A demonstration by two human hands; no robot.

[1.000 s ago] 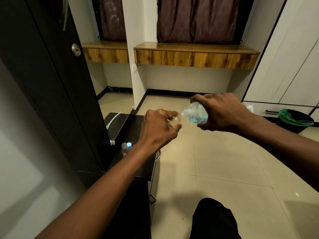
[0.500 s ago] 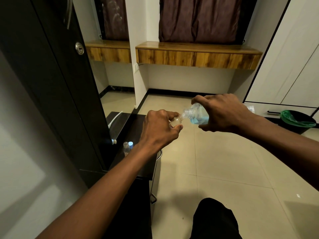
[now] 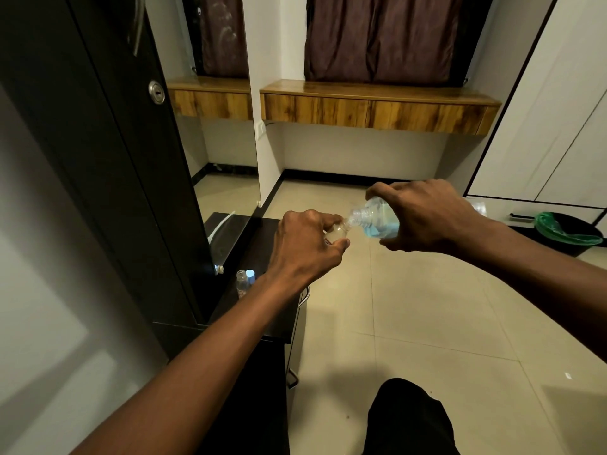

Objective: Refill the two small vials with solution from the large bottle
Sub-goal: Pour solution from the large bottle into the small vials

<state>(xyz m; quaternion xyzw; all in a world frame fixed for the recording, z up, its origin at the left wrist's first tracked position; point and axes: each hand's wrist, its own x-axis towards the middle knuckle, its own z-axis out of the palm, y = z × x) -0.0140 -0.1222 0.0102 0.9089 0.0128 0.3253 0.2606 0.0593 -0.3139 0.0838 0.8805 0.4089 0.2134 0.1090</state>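
Observation:
My right hand [image 3: 423,215] grips the large clear bottle [image 3: 374,221], which holds blue solution and is tipped over to the left. Its open threaded mouth touches the mouth of a small clear vial [image 3: 335,234] held in my left hand [image 3: 305,244]; most of that vial is hidden by my fingers. Both hands are held in the air over the floor, just right of the black side table [image 3: 279,323]. A second small vial [image 3: 241,284] stands open on that table, with a pale blue cap [image 3: 250,274] close behind it.
A dark wardrobe door with a mirror [image 3: 226,178] stands at the left. A wooden shelf [image 3: 377,106] runs under the curtains at the back. A black bin with a green liner [image 3: 568,231] sits at the right by white cupboards. My dark-clad knee [image 3: 407,418] shows at the bottom.
The hands hold almost still, with the bottle's mouth kept against the vial; the view has only shifted slightly.

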